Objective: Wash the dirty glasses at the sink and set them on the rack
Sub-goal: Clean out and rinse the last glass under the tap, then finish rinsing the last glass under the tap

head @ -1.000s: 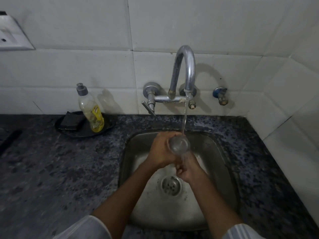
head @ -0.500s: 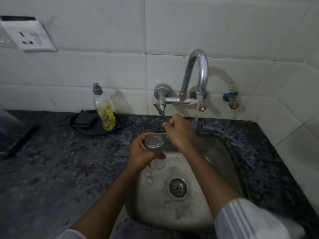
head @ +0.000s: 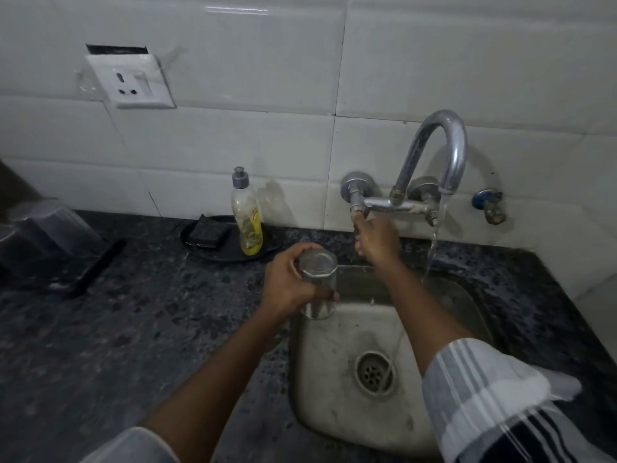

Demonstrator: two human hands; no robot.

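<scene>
Dim, grainy wide-angle view; glare streak on the wall tiles [head: 233,10], edges bowed.

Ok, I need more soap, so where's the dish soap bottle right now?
The dish soap bottle stands upright on the counter against the tiled wall, left of the tap, on a dark tray beside a black sponge.

Tap lever [head: 358,218] hidden behind right hand [head: 376,241]; rack [head: 46,242] blurred, edge-cut.

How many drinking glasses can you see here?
1 for certain: the glass held in the left hand over the sink edge. Blurry clear shapes at far left might be more.
</scene>
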